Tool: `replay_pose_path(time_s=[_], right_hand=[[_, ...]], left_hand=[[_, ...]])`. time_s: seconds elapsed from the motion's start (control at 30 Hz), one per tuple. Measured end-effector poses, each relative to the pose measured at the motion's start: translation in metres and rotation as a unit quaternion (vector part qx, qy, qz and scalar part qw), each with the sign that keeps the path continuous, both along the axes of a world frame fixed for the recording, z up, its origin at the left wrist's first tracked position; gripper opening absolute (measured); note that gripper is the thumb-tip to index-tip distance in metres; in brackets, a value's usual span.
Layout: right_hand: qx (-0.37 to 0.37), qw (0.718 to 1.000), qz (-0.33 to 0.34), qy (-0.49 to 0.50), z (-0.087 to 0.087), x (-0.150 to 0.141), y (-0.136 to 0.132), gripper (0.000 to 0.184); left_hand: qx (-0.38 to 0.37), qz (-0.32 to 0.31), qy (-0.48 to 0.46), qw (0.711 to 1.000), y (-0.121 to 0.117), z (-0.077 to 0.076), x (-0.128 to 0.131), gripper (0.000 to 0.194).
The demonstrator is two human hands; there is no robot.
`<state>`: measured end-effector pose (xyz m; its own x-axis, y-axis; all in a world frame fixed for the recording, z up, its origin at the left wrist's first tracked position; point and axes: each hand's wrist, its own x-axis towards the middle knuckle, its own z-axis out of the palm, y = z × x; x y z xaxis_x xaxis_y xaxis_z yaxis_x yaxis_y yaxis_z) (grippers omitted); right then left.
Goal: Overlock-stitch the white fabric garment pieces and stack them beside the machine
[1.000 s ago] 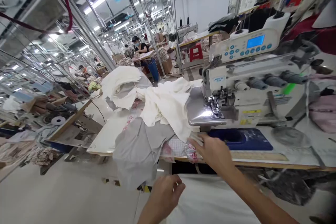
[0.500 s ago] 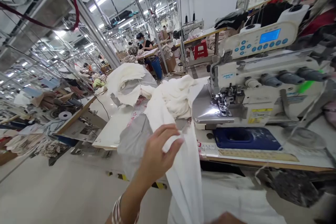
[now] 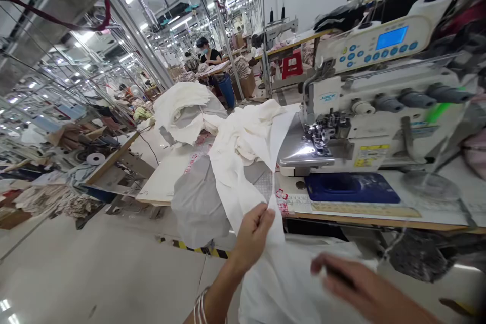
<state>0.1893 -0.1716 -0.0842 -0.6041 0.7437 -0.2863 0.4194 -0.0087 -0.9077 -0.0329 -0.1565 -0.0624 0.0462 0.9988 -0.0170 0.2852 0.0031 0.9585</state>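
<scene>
Gripping the white fabric is your left hand, its thumb and bent forefinger pinched together on the cloth just in front of the worktop edge. Your right hand is blurred, its fingers partly bent over the pale cloth at your lap; a dark patch shows between them, and whether they hold anything cannot be told.

The white fabric lies bunched on the worktop, left of the sewing machine, and runs down over the front edge to your left hand. Grey cloth lies beside it and hangs over the same edge.

Markings: the machine head reads "JACK" in blue, with smaller characters below that you cannot make out. A yellow label on the machine body is too small to read. Red print on the clear sheet is likewise illegible. The control panel has a lit blue screen and blue buttons, their legends unreadable.
</scene>
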Motion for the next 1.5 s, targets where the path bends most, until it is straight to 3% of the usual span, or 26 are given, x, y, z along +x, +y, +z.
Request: replay_pose_path(time_s=[0.07, 0.23, 0.4, 0.53, 0.67, 0.8, 1.03, 1.23, 1.37, 1.5], right_hand=[[-0.028, 0.996, -0.083, 0.000, 0.002, -0.005, 0.033, 0.059], [-0.141, 0.985, -0.012, 0.094, 0.013, -0.039, 0.092, 0.066], [-0.146, 0.980, 0.007, 0.133, 0.023, -0.065, 0.107, 0.057], [-0.124, 0.980, -0.024, 0.153, 0.030, -0.071, 0.113, 0.056], [-0.103, 0.982, -0.060, 0.148, 0.024, -0.065, 0.111, 0.056], [-0.087, 0.987, -0.060, 0.122, 0.007, -0.052, 0.091, 0.053], [0.101, 0.985, -0.114, 0.084, -0.004, -0.040, 0.045, 0.034], [0.246, 0.961, -0.122, 0.041, -0.002, -0.035, 0.042, 0.024], [0.262, 0.958, -0.106, 0.051, 0.002, -0.036, 0.044, 0.021], [0.205, 0.969, -0.112, 0.074, 0.007, -0.038, 0.044, 0.032]], left_hand=[[-0.005, -0.026, 0.041, 0.999, -0.014, 0.005, -0.005, 0.043], [-0.008, -0.063, 0.078, 0.995, -0.026, 0.011, -0.008, 0.040], [-0.023, -0.070, 0.072, 0.995, -0.020, 0.012, -0.010, 0.038], [-0.023, -0.059, 0.058, 0.996, -0.015, 0.012, -0.012, 0.038], [-0.067, -0.013, -0.027, 0.997, -0.013, 0.012, -0.011, 0.039], [-0.117, 0.039, -0.067, 0.990, -0.012, 0.010, -0.008, 0.039], [-0.123, 0.083, -0.081, 0.986, -0.005, 0.009, 0.001, 0.030], [-0.152, 0.067, -0.068, 0.984, -0.004, 0.014, 0.011, 0.020], [-0.142, 0.023, -0.078, 0.987, -0.006, 0.016, 0.015, 0.018], [-0.129, 0.006, -0.050, 0.990, -0.008, 0.017, 0.015, 0.026]])
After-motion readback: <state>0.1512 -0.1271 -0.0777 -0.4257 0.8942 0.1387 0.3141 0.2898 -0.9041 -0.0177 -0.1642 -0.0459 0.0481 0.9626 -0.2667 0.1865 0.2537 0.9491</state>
